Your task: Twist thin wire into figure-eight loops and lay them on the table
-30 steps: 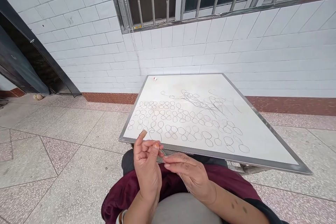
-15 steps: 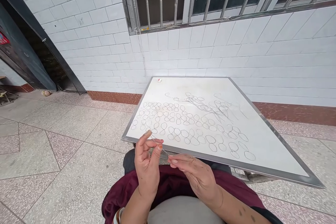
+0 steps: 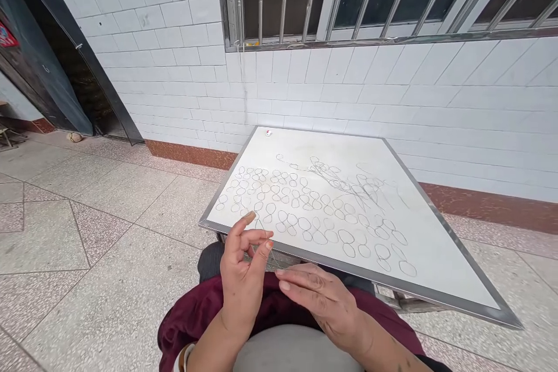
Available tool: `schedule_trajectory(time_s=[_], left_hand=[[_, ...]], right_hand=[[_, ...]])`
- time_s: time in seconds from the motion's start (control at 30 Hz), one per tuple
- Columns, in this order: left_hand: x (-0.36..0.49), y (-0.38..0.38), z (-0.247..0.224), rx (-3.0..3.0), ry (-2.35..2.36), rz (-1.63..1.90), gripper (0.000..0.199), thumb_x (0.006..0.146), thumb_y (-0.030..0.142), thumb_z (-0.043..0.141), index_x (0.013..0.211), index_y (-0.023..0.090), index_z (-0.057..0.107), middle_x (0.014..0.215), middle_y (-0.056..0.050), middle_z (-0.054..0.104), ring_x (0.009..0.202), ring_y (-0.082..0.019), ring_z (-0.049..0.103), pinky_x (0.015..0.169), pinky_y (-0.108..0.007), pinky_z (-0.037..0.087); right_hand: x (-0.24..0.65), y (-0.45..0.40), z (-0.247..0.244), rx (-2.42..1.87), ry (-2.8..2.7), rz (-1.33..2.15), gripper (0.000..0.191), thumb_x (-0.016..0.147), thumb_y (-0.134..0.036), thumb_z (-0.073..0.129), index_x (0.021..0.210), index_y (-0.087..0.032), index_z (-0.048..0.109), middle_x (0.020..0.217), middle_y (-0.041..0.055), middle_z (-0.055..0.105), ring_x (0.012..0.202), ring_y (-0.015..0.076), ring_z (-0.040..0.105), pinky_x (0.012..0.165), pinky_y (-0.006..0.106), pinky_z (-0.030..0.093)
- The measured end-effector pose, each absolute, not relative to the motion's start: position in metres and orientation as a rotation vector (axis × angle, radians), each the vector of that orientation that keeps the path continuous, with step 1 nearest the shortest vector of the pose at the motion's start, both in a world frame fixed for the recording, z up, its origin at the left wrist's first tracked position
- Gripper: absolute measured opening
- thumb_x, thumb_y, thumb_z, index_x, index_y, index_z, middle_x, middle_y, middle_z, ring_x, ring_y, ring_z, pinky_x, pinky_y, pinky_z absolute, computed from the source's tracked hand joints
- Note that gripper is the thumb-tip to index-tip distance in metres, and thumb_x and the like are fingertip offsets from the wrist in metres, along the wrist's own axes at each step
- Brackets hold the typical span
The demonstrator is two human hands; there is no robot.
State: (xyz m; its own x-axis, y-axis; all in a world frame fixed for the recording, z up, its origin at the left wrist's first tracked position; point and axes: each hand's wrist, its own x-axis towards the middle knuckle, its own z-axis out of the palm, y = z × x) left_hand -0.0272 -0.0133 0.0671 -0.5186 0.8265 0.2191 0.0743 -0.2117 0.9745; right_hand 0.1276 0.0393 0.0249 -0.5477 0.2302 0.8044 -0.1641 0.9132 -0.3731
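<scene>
My left hand (image 3: 242, 279) is raised at the near edge of the white board, thumb and index finger pinched on a thin wire (image 3: 273, 257). Its other fingers curl or point upward. The fine strand runs down toward the fingertips of my right hand (image 3: 325, 302), which is held lower, palm down, with its fingers straight and close together. The wire's end there is hard to see, but it seems to be held between those fingertips. On the board (image 3: 300, 140) lie many small wire rings (image 3: 346, 237), several joined in figure-eights, in rough rows.
A tangle of loose wire pieces (image 3: 349, 183) lies farther back on the board. A small white and red object (image 3: 268, 133) sits at its far left corner. Beyond stand a white tiled wall (image 3: 296, 87) and a barred window (image 3: 314, 0). A doorway (image 3: 82, 70) opens at left.
My right hand has dropped slightly, and its thumb has come a little away from the index finger. The wire now slopes more steeply. The camera view has shifted a little.
</scene>
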Motion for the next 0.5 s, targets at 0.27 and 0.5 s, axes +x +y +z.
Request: schedule_trajectory(time_s=[0.27,0.5], left_hand=[[-0.024,-0.015,0.059,1.173,1.52,1.805,0.053,0.086,0.026,0.063,0.135,0.028,0.045,0.082,0.002,0.07,0.083,-0.015,0.065,0.091,-0.034,0.046],[-0.028,-0.019,0.059,1.594,1.689,1.791,0.06,0.085,0.018,0.062,0.14,0.032,0.041,0.083,0.003,0.072,0.083,-0.016,0.067,0.085,-0.034,0.052]], right_hand=[[0.126,0.031,0.041,-0.221,-1.85,0.809,0.027,0.098,-0.018,0.045,0.116,-0.028,0.062,0.092,0.004,0.074,0.095,0.0199,0.066,0.077,0.036,0.057],[0.129,0.032,0.044,-0.388,-1.759,1.062,0.018,0.098,-0.022,0.046,0.112,-0.027,0.057,0.074,0.0005,0.069,0.08,0.0175,0.061,0.073,0.034,0.051]])
